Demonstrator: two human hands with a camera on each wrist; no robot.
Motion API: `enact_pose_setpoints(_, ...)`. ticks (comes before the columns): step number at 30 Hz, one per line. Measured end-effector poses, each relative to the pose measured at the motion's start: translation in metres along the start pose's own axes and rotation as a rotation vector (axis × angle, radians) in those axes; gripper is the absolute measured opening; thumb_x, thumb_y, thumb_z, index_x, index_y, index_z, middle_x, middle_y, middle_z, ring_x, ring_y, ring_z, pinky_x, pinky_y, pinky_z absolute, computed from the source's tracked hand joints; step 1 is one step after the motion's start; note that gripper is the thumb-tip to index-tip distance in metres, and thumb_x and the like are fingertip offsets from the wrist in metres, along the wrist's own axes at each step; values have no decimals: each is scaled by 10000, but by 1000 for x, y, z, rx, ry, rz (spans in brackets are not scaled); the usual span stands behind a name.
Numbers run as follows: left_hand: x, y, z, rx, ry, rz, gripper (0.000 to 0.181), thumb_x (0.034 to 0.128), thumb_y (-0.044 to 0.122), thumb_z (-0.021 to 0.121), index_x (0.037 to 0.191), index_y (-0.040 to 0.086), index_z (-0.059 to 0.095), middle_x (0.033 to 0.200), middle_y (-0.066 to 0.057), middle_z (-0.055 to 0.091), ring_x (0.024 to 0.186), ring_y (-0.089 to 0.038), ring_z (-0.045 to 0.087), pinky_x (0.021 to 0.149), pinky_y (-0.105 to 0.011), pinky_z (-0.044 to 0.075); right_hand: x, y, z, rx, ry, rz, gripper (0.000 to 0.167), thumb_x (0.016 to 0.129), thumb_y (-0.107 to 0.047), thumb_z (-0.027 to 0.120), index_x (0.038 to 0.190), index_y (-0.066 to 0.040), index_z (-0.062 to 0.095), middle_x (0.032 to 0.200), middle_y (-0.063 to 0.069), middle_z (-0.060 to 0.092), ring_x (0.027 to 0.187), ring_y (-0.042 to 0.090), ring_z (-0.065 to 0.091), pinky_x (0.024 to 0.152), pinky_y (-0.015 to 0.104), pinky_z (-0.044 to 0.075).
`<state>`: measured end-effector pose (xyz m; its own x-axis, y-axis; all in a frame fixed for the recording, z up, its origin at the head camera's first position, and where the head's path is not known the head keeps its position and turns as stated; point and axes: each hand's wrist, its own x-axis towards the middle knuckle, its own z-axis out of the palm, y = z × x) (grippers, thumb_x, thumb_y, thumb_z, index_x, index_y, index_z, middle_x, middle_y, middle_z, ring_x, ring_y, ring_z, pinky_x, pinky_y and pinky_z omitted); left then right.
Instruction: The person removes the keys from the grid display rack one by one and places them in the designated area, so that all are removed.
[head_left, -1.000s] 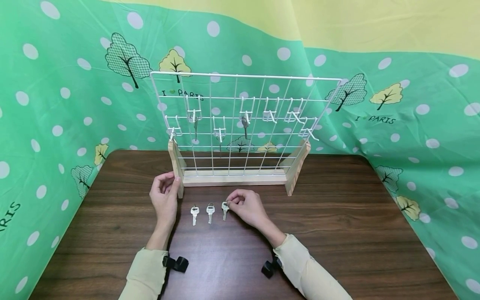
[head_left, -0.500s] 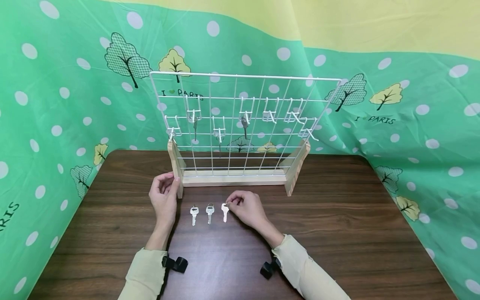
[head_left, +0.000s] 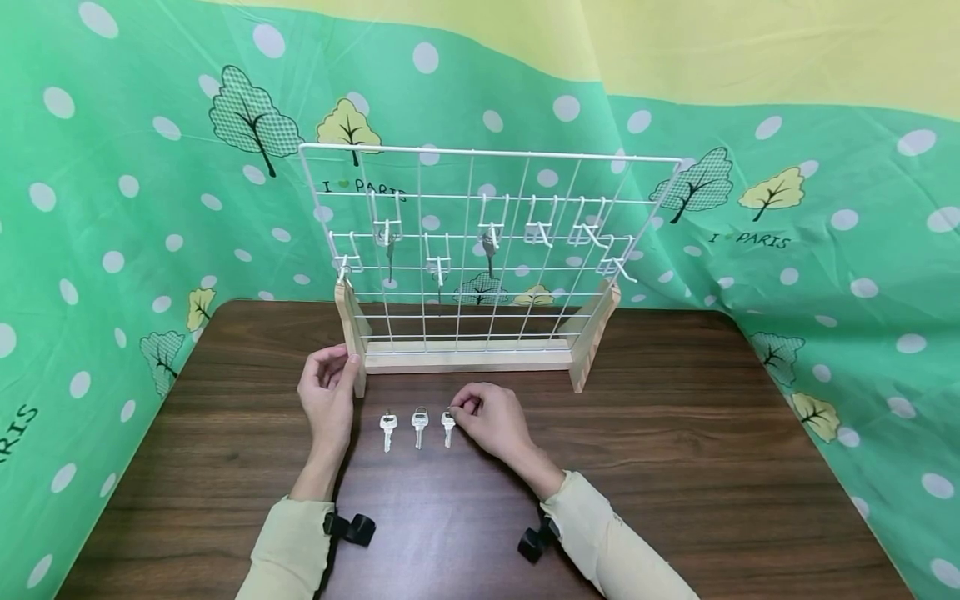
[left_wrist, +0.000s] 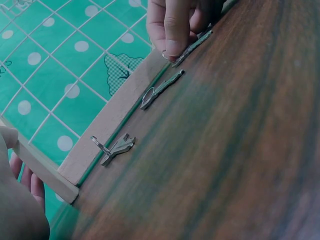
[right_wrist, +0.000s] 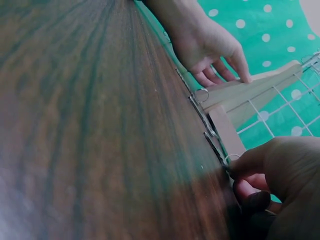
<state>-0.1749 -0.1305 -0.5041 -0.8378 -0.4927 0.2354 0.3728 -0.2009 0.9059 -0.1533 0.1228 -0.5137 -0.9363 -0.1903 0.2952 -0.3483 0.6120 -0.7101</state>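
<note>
Three silver keys lie in a row on the table before the rack: a left key [head_left: 387, 432], a middle key [head_left: 420, 428] and a right key [head_left: 448, 427]. My right hand [head_left: 495, 421] pinches the right key's ring at its top between thumb and finger; the ring also shows in the right wrist view. My left hand [head_left: 330, 400] grips the left wooden foot [head_left: 352, 337] of the rack. In the left wrist view, the left key [left_wrist: 119, 150] and middle key [left_wrist: 162, 90] lie between my hands.
A white wire grid rack [head_left: 491, 152] with a wooden base bar [head_left: 468, 361] stands behind the keys. Several hooks hang on it; some on the left and centre hold keys, such as a hanging key [head_left: 490, 250]. A green dotted cloth [head_left: 825, 267] surrounds the brown table [head_left: 712, 467].
The right key has come slightly toward the front and tilted flatter, with my right hand moving a little alongside it. My left hand has stayed at the rack's foot.
</note>
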Motion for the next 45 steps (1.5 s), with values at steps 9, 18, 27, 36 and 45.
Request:
enact_pose_setpoints(9,0,0,0,5,9,-1,208,968,-115,746,1141,-172,644,1056,27,738,1010,-105,714,862,-181,583,4,-5,-12,83,-161,32,156,878,-60,833,1019,-115,797,747,-116,639,577,6,508,540,211,435)
enact_pose_setpoints(18,1,0,1,-3,-4,3,181,978,-110,741,1132,-153,656,1058,17,741,1012,-129,714,865,-187,585,5,-15,-22,112,-208,143,167,856,-35,900,956,-104,785,789,-47,678,586,32,505,544,189,404)
enact_pose_setpoints(27,1,0,0,3,-4,3,179,985,-103,737,1137,-152,659,1064,14,737,1013,-135,709,861,-186,583,8,-15,-26,129,-218,148,66,927,-51,831,972,-87,799,785,-61,675,614,30,529,583,182,439)
enact_pose_setpoints(36,1,0,0,-15,-3,9,184,978,-114,737,1134,-159,650,1063,13,741,1013,-128,709,860,-186,583,16,-26,-38,202,-134,171,39,985,-49,782,1011,-31,805,793,-14,694,585,27,533,549,186,429)
enact_pose_setpoints(45,0,0,0,-11,-2,5,173,975,-114,742,1124,-145,659,1061,18,739,1011,-128,712,863,-188,586,25,-52,-55,360,22,115,61,991,5,761,1043,14,791,833,100,705,548,72,527,514,195,427)
